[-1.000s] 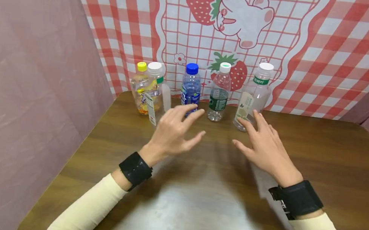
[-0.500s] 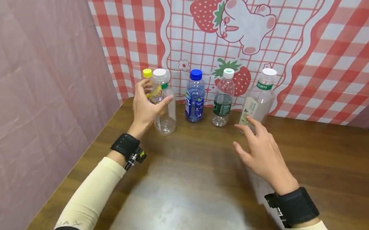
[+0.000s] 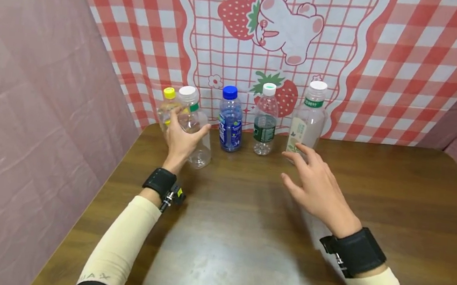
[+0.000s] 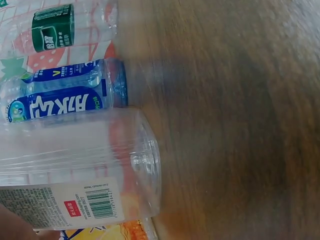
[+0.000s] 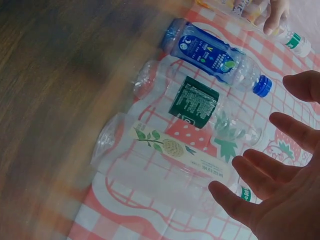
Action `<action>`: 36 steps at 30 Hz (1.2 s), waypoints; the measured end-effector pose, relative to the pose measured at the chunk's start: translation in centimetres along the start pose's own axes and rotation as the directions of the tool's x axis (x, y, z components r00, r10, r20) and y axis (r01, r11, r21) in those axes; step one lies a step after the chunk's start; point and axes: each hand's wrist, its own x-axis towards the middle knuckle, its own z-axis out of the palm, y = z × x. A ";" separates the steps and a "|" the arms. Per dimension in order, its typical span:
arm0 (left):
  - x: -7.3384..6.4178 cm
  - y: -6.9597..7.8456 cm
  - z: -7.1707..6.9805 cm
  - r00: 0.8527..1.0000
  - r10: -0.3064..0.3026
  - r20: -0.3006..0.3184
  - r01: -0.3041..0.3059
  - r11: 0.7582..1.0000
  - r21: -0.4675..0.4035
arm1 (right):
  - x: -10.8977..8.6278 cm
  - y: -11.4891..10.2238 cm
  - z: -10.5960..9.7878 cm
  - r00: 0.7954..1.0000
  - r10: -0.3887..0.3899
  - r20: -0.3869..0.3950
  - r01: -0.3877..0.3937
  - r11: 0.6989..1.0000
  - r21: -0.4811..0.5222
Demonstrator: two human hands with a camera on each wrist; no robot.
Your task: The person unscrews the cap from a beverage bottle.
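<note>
My left hand [image 3: 181,141] is around a large clear bottle [image 3: 200,155] with a white cap, at the left of the row. Its thumb lies along the near right side of the bottle. The left wrist view shows fingers [image 4: 14,226] against that bottle's barcode label. Partly hidden behind it is a yellow-capped bottle [image 3: 168,98]. My right hand [image 3: 319,189] hovers before another large clear bottle [image 3: 313,119] with a pale flower label, fingers spread and holding nothing. In the right wrist view the fingers overlap this bottle's neck; I cannot tell whether they touch it.
A blue-capped bottle [image 3: 230,124] and a small clear bottle [image 3: 265,123] with a dark green label stand between the hands. They are on a brown wooden table [image 3: 238,209]. Behind hangs a red-and-white checked cloth [image 3: 140,24], and a pink cloth [image 3: 24,114] covers the left side.
My left hand has moved left, from in front of the blue-capped bottle, and has taken hold of the large clear bottle there. The right hand has stayed nearly in place.
</note>
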 end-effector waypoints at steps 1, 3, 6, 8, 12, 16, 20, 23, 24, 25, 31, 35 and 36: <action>-0.1 0.0 -0.1 1.000 0.006 0.006 -0.006 1.000 0.001 | 0.0 0.0 0.0 1.000 -0.001 0.004 0.001 1.000 -0.002; -0.5 0.2 -0.3 0.999 0.026 0.027 -0.026 1.000 -0.005 | 0.0 0.0 0.1 1.000 -0.001 0.013 0.002 1.000 -0.005; -1.2 1.2 -0.7 0.989 0.136 0.057 -0.135 0.990 -0.035 | 0.1 0.2 0.3 1.000 0.006 0.024 -0.005 1.000 -0.003; -1.6 2.3 -0.9 0.964 0.252 0.083 -0.246 0.966 -0.080 | 0.2 0.2 0.2 1.000 0.013 0.026 -0.013 1.000 0.000; -3.1 5.2 -1.1 0.861 0.482 0.162 -0.468 0.875 -0.119 | 0.6 -0.1 -0.3 1.000 0.015 0.024 -0.015 1.000 0.003; -5.2 7.9 -0.9 0.761 0.595 0.258 -0.596 0.798 -0.083 | 1.2 -0.9 -1.3 1.000 -0.006 -0.014 0.006 0.999 0.037; -7.0 9.8 -0.6 0.679 0.656 0.330 -0.673 0.735 -0.078 | 1.7 -1.8 -2.4 0.995 -0.021 -0.099 0.033 0.992 0.119; -7.8 10.7 -0.4 0.646 0.681 0.345 -0.699 0.709 -0.091 | 1.8 -2.2 -3.1 0.985 -0.027 -0.169 0.055 0.985 0.166; -8.1 10.9 -0.3 0.640 0.686 0.345 -0.704 0.704 -0.093 | 1.8 -2.2 -3.2 0.982 -0.025 -0.188 0.059 0.982 0.177; -8.2 11.1 -0.2 0.636 0.690 0.345 -0.707 0.700 -0.096 | 1.7 -2.2 -3.4 0.978 -0.022 -0.207 0.061 0.981 0.183; -8.8 11.5 0.1 0.611 0.707 0.355 -0.732 0.676 -0.085 | 1.4 -2.2 -3.8 0.960 0.011 -0.278 0.041 0.983 0.180; -9.0 11.4 0.3 0.606 0.704 0.370 -0.740 0.670 -0.064 | 1.3 -2.4 -3.6 0.964 0.017 -0.267 0.009 0.995 0.095; -9.1 11.5 0.4 0.601 0.706 0.376 -0.745 0.665 -0.057 | 1.3 -2.5 -3.5 0.966 0.017 -0.260 -0.001 0.998 0.064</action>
